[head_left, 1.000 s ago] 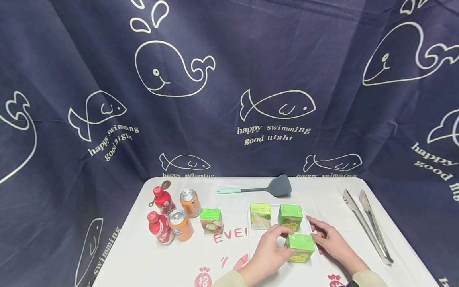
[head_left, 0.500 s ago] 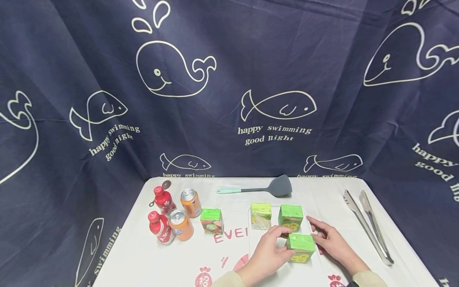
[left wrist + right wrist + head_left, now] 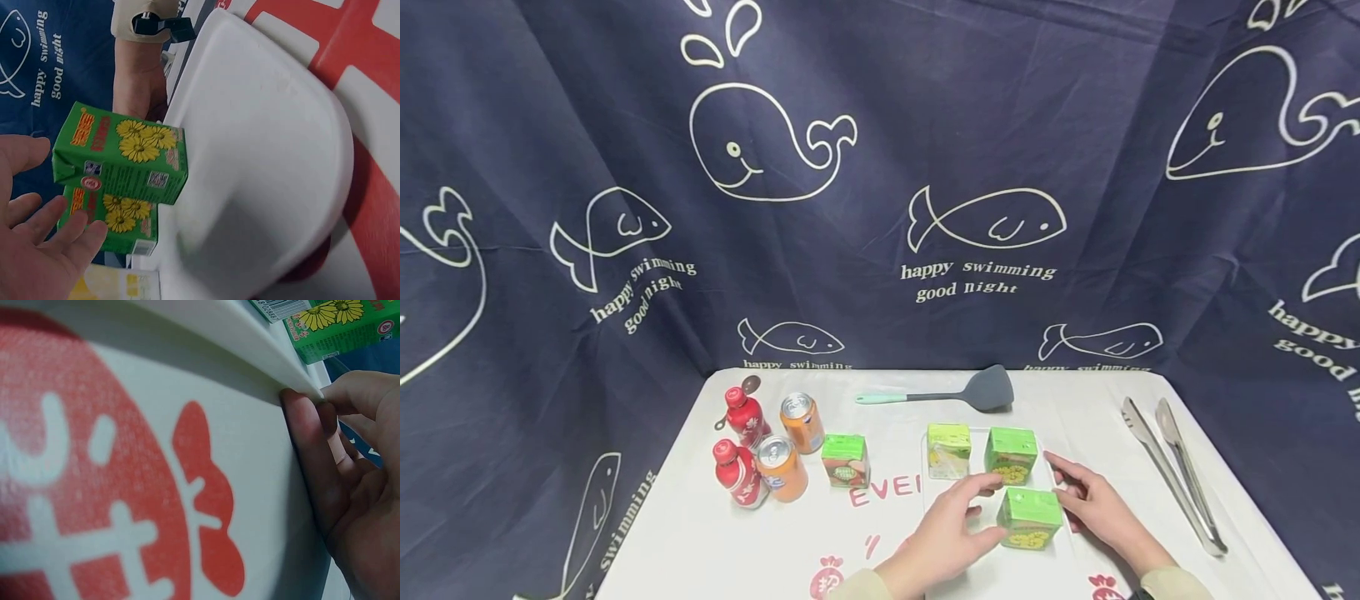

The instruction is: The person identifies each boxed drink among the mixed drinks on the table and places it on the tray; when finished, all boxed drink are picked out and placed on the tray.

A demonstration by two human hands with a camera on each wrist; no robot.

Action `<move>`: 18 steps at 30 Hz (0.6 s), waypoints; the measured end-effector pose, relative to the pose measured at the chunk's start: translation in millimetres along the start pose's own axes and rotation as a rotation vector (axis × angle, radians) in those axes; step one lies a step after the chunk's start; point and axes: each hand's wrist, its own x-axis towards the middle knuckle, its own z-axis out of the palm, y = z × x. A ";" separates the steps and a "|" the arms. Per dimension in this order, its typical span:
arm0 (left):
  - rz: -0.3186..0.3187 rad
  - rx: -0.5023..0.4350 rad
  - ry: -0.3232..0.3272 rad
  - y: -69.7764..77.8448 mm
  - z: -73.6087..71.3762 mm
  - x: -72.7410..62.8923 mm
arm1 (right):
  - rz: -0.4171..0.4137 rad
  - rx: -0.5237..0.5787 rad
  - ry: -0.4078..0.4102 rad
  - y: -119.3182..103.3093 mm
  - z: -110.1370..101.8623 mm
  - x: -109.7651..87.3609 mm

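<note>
My left hand (image 3: 943,533) is beside the front green drink carton (image 3: 1030,525), fingers spread and slightly apart from it. This carton, printed with yellow flowers, stands on a white tray (image 3: 269,106). Behind it are a matching green carton (image 3: 1011,467) and a pale yellow-green carton (image 3: 948,458), both upright on the tray. My right hand (image 3: 1093,504) pinches the tray's right rim. In the right wrist view, its thumb lies at the top of the rim and a finger (image 3: 309,425) is below it.
Left of the tray stand another green carton (image 3: 846,467), two orange cans (image 3: 784,479) and two red bottles (image 3: 741,479). A spoon (image 3: 750,384) lies behind the bottles. A spatula (image 3: 985,390) lies at the back, metal tongs (image 3: 1180,475) at the right.
My left hand has let go of the front green carton and drawn a little to the left, its fingers opening. The right hand keeps its place at the tray's rim.
</note>
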 end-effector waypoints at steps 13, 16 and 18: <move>0.014 0.032 0.007 -6.7 -42.5 -21.3 | -0.016 0.015 0.000 2.8 -0.4 1.7; 0.012 0.023 0.031 -11.1 -53.9 -28.2 | -0.012 0.015 0.002 2.6 -0.5 1.5; 0.006 0.023 0.052 -13.7 -61.6 -32.5 | -0.009 0.017 0.000 1.9 -0.6 1.8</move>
